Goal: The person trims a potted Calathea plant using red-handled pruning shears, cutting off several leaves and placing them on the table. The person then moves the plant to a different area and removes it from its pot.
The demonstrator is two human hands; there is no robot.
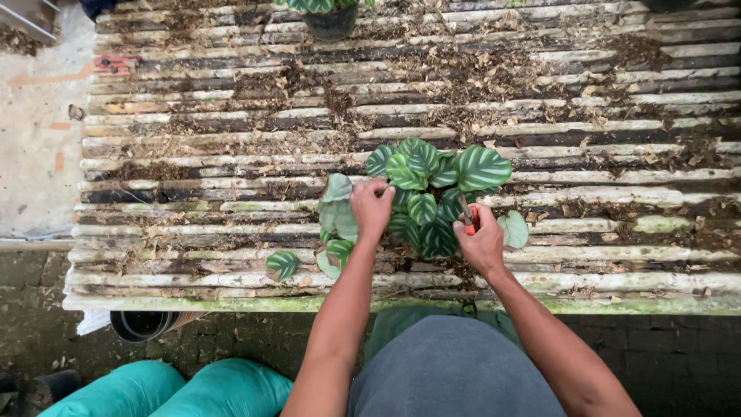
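Left hand point(371, 207) pinches a striped round-leaved green plant point(432, 193); right hand point(480, 241) grips orange-handled pruning shears point(468, 219). A careless cut probably severs healthy stems hidden beneath the leaves.

Plant point(436, 181): green leaves, pale stripes; tool point(468, 225) handle orange.

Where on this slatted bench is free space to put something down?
The slatted bench is free right of the striped-leaf plant, and left of it, before the cut leaf. Both hands crowd the plant; a dark pot takes the far edge.
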